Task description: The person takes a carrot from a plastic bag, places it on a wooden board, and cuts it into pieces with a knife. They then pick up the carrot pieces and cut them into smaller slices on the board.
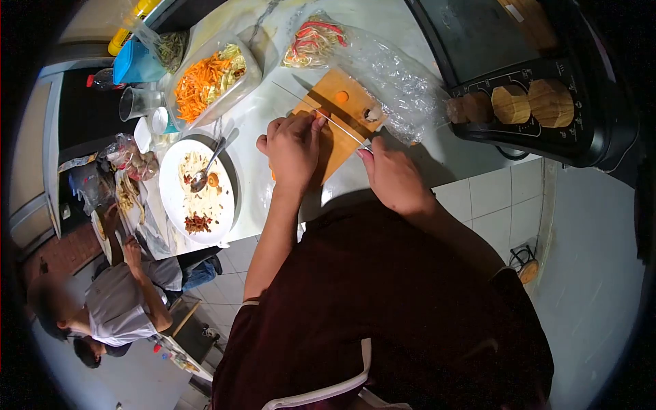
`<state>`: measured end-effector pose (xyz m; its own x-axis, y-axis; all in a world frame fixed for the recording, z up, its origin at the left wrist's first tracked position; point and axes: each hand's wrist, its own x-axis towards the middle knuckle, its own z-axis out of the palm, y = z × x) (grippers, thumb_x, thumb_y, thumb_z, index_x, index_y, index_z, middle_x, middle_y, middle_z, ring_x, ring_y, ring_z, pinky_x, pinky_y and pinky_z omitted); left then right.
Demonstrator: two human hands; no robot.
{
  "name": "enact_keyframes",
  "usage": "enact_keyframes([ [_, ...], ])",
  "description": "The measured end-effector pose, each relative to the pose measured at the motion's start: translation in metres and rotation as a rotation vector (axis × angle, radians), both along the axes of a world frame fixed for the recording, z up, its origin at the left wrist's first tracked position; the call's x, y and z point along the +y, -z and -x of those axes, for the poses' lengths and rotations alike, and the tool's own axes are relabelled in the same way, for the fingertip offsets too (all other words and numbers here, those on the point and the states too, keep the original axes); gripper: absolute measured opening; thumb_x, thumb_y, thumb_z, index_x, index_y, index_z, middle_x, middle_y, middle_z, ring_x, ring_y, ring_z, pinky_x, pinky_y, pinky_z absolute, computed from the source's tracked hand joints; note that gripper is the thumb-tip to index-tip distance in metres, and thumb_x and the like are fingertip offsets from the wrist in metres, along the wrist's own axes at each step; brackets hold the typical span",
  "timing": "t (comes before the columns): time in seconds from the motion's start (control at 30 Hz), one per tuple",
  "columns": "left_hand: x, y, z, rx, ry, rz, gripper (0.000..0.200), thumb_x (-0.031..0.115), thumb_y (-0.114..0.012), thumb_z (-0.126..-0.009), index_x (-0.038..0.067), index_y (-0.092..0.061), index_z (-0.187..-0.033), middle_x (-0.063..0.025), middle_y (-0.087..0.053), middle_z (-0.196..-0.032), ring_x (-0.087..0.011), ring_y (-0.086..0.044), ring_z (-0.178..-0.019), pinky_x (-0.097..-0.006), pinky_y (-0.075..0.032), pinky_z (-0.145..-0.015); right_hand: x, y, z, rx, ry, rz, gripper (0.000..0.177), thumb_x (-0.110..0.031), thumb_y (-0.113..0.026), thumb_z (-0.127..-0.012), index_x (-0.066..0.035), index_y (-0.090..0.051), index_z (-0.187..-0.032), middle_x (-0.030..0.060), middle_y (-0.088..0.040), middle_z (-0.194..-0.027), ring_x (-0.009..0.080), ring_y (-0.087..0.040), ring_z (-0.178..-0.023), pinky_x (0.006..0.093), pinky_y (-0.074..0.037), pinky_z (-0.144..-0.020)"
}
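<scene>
My right hand (396, 176) is closed around the handle of a knife (345, 131), whose long thin blade lies slantwise over the wooden cutting board (345, 152). My left hand (294, 150) rests on the board with its fingers bent and pressed together on a carrot (324, 113), mostly hidden beneath them. The blade runs close by those fingertips. Beyond the knife, a round carrot slice (342, 96) lies flat on the board. The board's hole (372, 114) shows at its far right corner.
Left of the board stand a white oval plate (171, 213) with a spoon (199, 180) and food scraps, and a clear tub (251, 76) of shredded vegetables. A plastic bag (403, 82) lies behind; a black appliance (547, 102) is at right. Another person (123, 294) sits at left.
</scene>
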<state>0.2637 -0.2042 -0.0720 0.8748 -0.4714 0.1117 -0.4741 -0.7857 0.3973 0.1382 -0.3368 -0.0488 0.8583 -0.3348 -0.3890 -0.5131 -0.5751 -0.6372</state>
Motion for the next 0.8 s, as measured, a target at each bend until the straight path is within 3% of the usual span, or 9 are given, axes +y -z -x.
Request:
enact_keyframes([
  [0.13, 0.002, 0.003, -0.003, -0.016, 0.026, -0.030, 0.021, 0.035, -0.066, -0.085, 0.017, -0.074, -0.091, 0.0016, -0.068, -0.089, -0.0219, -0.056, -0.094, -0.0416, -0.031, -0.082, 0.000, 0.001, -0.003, -0.003, 0.001, -0.002, 0.033, -0.031, -0.047, -0.097, 0.002, -0.046, -0.096, 0.0286, -0.061, -0.073, 0.0481, -0.060, -0.073, 0.0555, -0.046, -0.065],
  [0.37, 0.001, -0.002, -0.005, 0.016, 0.038, 0.031, 0.021, 0.033, -0.067, -0.085, 0.014, -0.074, -0.089, -0.0026, -0.068, -0.087, -0.0219, -0.057, -0.096, -0.0389, -0.033, -0.083, -0.001, -0.007, -0.011, 0.052, -0.006, 0.014, 0.034, -0.032, -0.049, -0.097, 0.002, -0.046, -0.096, 0.0288, -0.062, -0.075, 0.0482, -0.060, -0.074, 0.0549, -0.047, -0.066],
  [0.8, -0.001, 0.000, -0.004, 0.001, 0.039, 0.051, 0.015, 0.028, -0.067, -0.083, 0.017, -0.075, -0.090, 0.0020, -0.069, -0.089, -0.0202, -0.057, -0.095, -0.0402, -0.031, -0.082, 0.002, 0.011, -0.024, 0.056, 0.013, 0.023, 0.035, -0.031, -0.049, -0.096, 0.004, -0.046, -0.101, 0.0288, -0.062, -0.077, 0.0481, -0.061, -0.078, 0.0551, -0.047, -0.068],
])
